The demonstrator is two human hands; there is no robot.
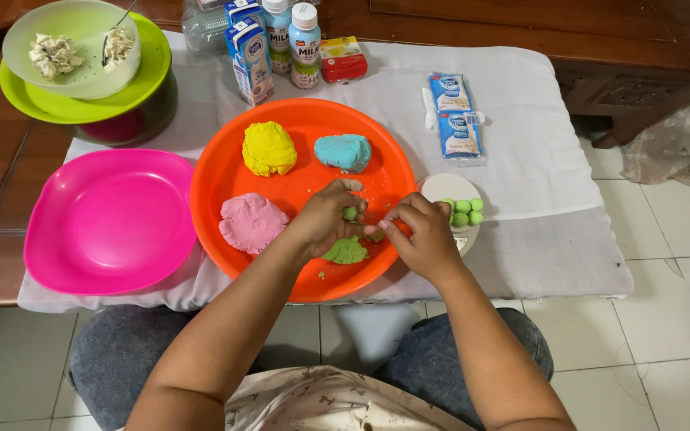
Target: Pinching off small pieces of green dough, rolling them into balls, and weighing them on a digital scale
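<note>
Over the orange plate (225, 172) near the table's front edge, the left hand (323, 222) pinches a small green dough ball (350, 213) while the right hand (418, 237), fingertips pressed together, nips crumbs; light, even pressure would likely keep it round.

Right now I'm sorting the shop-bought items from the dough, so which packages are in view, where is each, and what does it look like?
Blue-and-white rectangular cartons: top centre, upright behind the round orange plastic plate.
Two white bottles, pale blue caps: right of the cartons.
Small flat red-and-yellow pack: right of the bottles.
Two blue-and-white flat sachets: on the white cloth, upper right.
</note>
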